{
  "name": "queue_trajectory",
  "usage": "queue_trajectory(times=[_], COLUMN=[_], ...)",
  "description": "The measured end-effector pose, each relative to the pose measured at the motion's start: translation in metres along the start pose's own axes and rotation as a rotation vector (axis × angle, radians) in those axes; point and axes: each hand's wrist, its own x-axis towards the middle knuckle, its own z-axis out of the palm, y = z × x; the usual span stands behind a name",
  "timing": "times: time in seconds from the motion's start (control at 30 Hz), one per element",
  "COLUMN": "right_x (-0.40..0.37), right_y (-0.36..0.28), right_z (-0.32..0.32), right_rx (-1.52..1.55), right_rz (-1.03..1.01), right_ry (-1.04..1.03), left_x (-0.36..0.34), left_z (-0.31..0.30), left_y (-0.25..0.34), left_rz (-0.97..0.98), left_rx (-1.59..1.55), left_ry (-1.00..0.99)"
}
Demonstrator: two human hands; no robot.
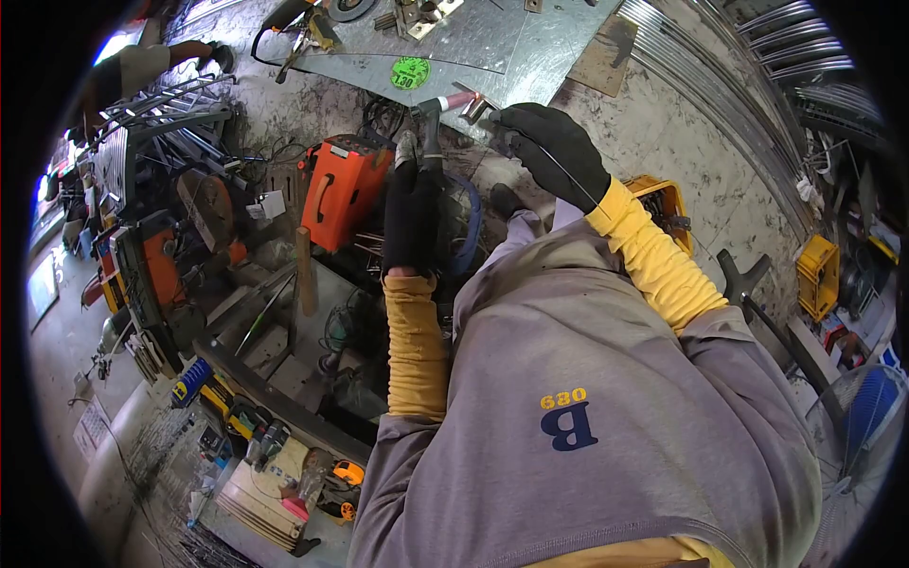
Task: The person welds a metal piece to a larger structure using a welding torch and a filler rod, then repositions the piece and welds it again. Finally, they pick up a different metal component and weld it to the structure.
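My left hand [414, 213], in a black glove, is closed around the handle of a TIG welding torch [432, 128]. The torch's pink nozzle [458, 100] points right, close to a small shiny metal piece [476, 110] at the edge of the steel tabletop [473, 57]. From the other side my right hand [557, 147], also gloved in black, has its fingers pinched together right beside that piece. A thin metal rod [566, 172] runs through the right hand and back across the glove toward the yellow sleeve.
An orange welding machine [346, 194] stands on the floor left of my legs. Long metal tubes [701, 95] lie at the right. Yellow crates [816, 275] are at the right side. Power tools [256, 421] sit at the lower left. Another person's arm [175, 57] shows at the upper left.
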Motion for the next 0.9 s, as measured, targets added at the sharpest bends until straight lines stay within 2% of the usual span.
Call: queue_trajectory(times=[0.1, 0.27, 0.4, 0.47, 0.57, 0.63, 0.67, 0.8, 0.83, 0.87, 0.9], right_x=[0.001, 0.002, 0.004, 0.004, 0.003, -0.011, -0.018, -0.012, -0.006, -0.003, -0.003], right_y=[-0.001, 0.000, -0.001, -0.003, -0.004, 0.033, 0.049, 0.036, 0.016, 0.005, 0.006], right_z=[-0.001, 0.000, -0.001, -0.001, -0.003, 0.016, 0.023, 0.011, 0.004, 0.000, 0.002], right_rx=[-0.026, -0.038, -0.020, -0.032, -0.053, -0.417, -0.494, -0.497, -0.259, -0.022, -0.053], right_rz=[0.003, 0.022, 0.062, 0.062, 0.043, -0.366, -0.415, -0.415, -0.205, 0.005, -0.058], right_ry=[-0.018, -0.035, -0.063, -0.060, -0.049, 0.125, 0.158, 0.130, 0.070, 0.010, 0.045], left_x=[0.009, 0.007, 0.005, 0.003, 0.003, -0.009, -0.013, -0.018, -0.017, 0.002, -0.005], left_z=[-0.009, -0.002, -0.004, -0.004, -0.003, 0.010, 0.014, 0.011, 0.011, -0.004, -0.001], left_y=[-0.016, -0.016, -0.011, -0.009, -0.008, 0.009, 0.016, 0.026, 0.024, -0.008, 0.007], left_rz=[0.051, 0.126, 0.088, 0.154, 0.138, 0.006, 0.009, -0.014, 0.020, 0.088, -0.027], left_rx=[0.057, -0.010, 0.056, 0.096, 0.097, -0.061, -0.108, 0.045, 0.042, 0.070, 0.048], left_ry=[-0.062, 0.022, -0.009, -0.002, 0.009, 0.044, 0.045, 0.026, 0.023, -0.050, -0.053])
